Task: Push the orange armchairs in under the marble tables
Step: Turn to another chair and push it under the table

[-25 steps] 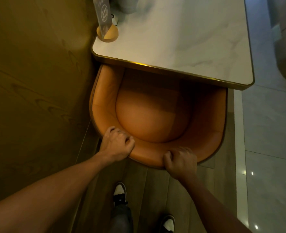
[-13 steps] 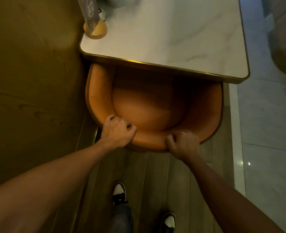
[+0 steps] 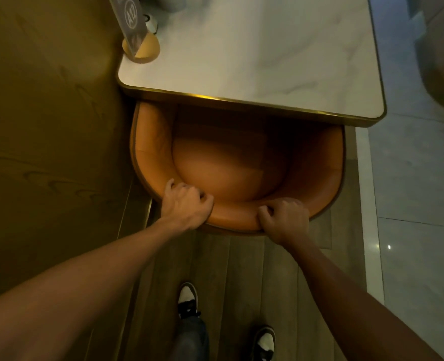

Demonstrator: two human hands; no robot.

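Note:
An orange armchair (image 3: 231,175) with a curved back stands below me, its front part hidden under the white marble table (image 3: 267,61) with a gold rim. My left hand (image 3: 187,204) grips the top of the chair's backrest at its left side. My right hand (image 3: 284,220) grips the same backrest edge a little to the right. Both arms are stretched out forward.
A wooden wall panel (image 3: 46,126) runs close along the chair's left side. A table number sign (image 3: 133,27) on a round wooden base stands at the table's left corner. Grey tiled floor (image 3: 419,204) lies to the right, wooden floor under my shoes (image 3: 188,299).
The armchair has slid further forward under the table with both hands on its backrest, and my arms have stretched out more.

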